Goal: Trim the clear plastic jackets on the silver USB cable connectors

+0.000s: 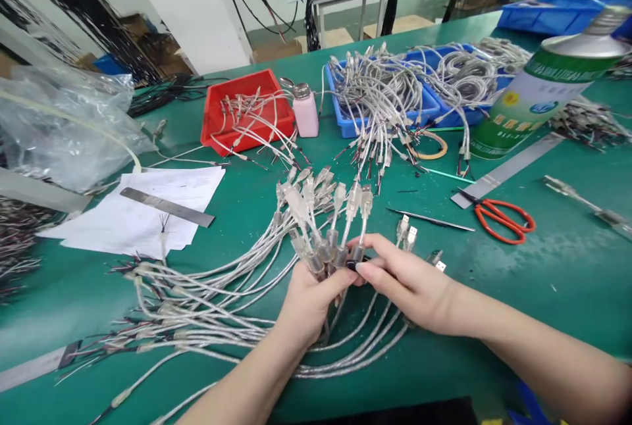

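Observation:
My left hand (307, 303) is closed round a bunch of clear-jacketed USB cables (326, 247), their plugs pointing up and away from me. Beside it, my right hand (415, 280) pinches the thick collar of one USB cable at the bunch's right side; my fingers partly hide it. More USB cables (207, 287) lie in a sheaf to the left, their bare wire ends spread out. Several USB plugs (405, 231) rest on the table just beyond my right hand. Behind the bunch, further plugs (316, 181) lie on the green table (419, 372).
A red tray (210, 112) and blue trays (345, 127) hold cables. Between them stands a pink bottle (306, 116). Orange scissors (508, 221), tweezers (434, 219), a steel ruler (508, 168) and a green can (533, 89) are at right. Papers (133, 221) with another ruler (165, 206) lie left.

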`<state>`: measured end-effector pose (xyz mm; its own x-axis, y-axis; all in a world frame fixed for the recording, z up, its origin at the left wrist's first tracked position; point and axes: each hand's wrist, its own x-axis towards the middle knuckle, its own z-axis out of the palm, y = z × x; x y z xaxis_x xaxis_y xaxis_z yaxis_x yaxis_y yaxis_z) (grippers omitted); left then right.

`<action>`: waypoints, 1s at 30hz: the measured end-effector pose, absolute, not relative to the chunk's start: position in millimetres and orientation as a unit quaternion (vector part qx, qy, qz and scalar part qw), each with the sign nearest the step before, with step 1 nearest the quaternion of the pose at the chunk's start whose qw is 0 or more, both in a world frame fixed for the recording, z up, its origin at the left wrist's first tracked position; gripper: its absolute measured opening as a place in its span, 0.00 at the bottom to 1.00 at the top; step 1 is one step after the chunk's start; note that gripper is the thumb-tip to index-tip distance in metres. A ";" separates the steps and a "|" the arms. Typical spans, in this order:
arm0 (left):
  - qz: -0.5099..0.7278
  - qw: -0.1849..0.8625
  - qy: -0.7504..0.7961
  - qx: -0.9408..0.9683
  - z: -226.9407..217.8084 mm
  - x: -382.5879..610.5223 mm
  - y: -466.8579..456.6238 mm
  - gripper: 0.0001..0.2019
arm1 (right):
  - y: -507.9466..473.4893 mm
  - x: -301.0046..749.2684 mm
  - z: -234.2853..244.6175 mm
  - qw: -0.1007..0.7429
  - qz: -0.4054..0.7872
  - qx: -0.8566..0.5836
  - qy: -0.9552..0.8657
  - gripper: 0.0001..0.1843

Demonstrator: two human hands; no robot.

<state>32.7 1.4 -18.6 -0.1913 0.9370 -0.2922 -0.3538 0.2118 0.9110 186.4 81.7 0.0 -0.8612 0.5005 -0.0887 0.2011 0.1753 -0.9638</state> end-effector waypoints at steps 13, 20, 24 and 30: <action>0.508 0.636 0.499 0.299 -9.9 29.7 -2.0 0.07 | 90.8 175.2 -5.6 0.285 0.733 -0.292 -0.544 0.16; 0.503 0.668 0.483 0.259 -9.1 29.6 -2.5 0.11 | 90.7 175.2 -7.9 0.304 0.718 -0.319 -0.538 0.16; 0.513 0.668 0.475 0.255 -8.9 28.9 -2.3 0.09 | 91.0 176.0 -10.2 0.315 0.713 -0.339 -0.527 0.19; 0.521 0.673 0.473 0.228 -6.4 28.5 -2.7 0.11 | 90.5 176.7 -11.5 0.291 0.741 -0.341 -0.501 0.20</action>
